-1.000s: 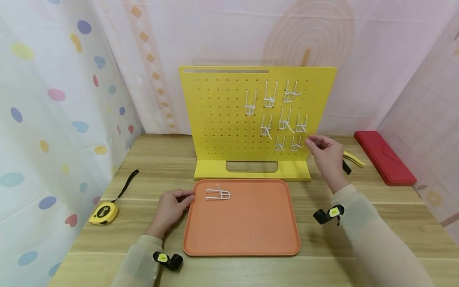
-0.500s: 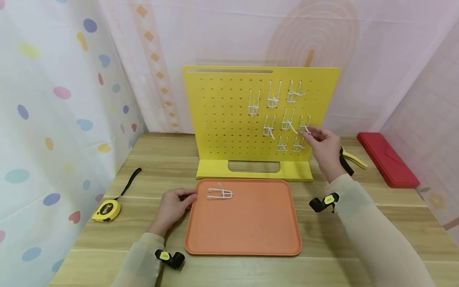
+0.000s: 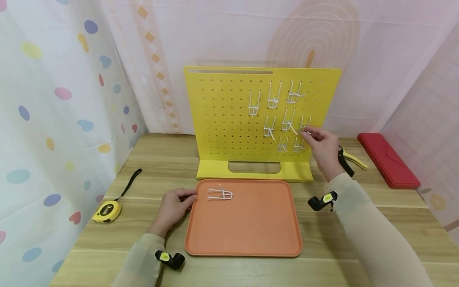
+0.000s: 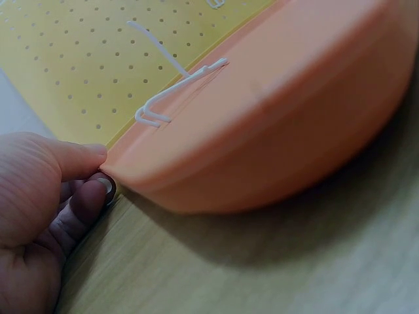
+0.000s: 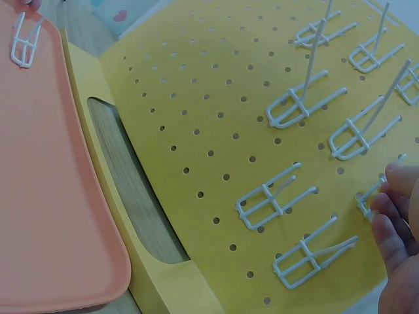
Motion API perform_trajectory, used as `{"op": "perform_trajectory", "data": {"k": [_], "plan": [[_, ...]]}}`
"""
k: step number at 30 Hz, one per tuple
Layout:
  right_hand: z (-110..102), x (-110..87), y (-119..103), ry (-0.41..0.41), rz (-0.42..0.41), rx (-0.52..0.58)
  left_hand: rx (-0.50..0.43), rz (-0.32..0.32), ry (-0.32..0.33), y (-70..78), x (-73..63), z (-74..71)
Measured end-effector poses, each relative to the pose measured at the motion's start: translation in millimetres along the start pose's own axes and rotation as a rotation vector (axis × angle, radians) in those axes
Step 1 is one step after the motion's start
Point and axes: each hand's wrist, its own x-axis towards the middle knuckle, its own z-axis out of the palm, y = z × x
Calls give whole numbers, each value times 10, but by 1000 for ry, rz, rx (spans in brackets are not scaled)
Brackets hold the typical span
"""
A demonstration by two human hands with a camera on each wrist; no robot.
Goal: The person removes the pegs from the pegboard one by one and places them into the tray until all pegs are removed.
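A yellow pegboard (image 3: pixel 224 119) stands upright on its foot, with several white wire hooks hanging on its right half. My right hand (image 3: pixel 324 153) pinches one of these, the hook (image 5: pixel 366 201) near the board's right edge, between thumb and fingers; the fingers cover part of it. In front of the board lies an orange tray (image 3: pixel 247 227). Its upper left rim is pinched by my left hand (image 3: pixel 172 209), thumb on top and fingers below in the left wrist view. A single loose white hook (image 3: pixel 225 194) rests on the tray near that corner.
On the wooden table, a yellow tape measure (image 3: pixel 106 211) with a black strap lies at the left. Yellow-and-black-handled pliers (image 3: pixel 355 160) lie behind the right wrist, and a red case (image 3: pixel 387 159) sits farther right. Curtains hang behind.
My right hand has moved up and slightly left from beside the lower hooks to the hook above, taking hold of it. The left hand stays at the tray rim.
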Motion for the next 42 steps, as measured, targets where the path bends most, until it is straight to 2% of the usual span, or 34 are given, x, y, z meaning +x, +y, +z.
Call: {"op": "perform_trajectory", "data": {"k": [10, 20, 29, 36, 42], "plan": [[-9, -24, -19, 2, 28, 33, -19, -16, -2, -11, -22, 17], [-21, -64, 9, 27, 46, 77, 3, -17, -6, 1, -22, 23], [-20, -67, -2, 10, 62, 220, -1, -14, -3, -15, -15, 16], [-16, -77, -21, 38, 53, 150, -4, -20, -3, -9, -7, 2], [-28, -99, -49, 40, 26, 177, -3, -18, 1, -8, 3, -4]]}}
